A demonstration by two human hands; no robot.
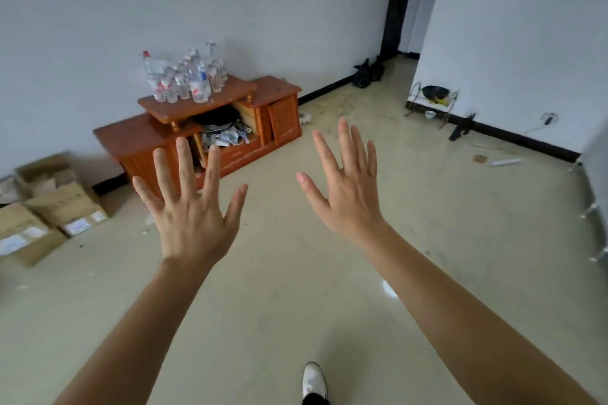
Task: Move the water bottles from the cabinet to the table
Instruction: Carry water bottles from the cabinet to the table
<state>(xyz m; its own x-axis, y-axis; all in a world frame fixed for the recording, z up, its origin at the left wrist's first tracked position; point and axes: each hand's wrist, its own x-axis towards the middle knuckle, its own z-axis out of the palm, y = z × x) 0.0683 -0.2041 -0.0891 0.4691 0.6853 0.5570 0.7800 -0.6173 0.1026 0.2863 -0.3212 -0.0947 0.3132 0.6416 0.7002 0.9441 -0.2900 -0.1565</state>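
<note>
The pale floor spread between the person and one low wooden cabinet against the wall, with three or so cardboard boxes lying to its left. The two hands were raised well short of it: the left hand and right hand each had fingers spread wide and held nothing, probably because no reach had begun. The water bottles stood bunched upright on the cabinet's raised top — roughly a dozen, too crowded to count exactly — and the tabletop they were bound for could not be made out.

bare left hand, bare right hand, forearms uncovered, one white shoe, black garment edge at ankle
</note>
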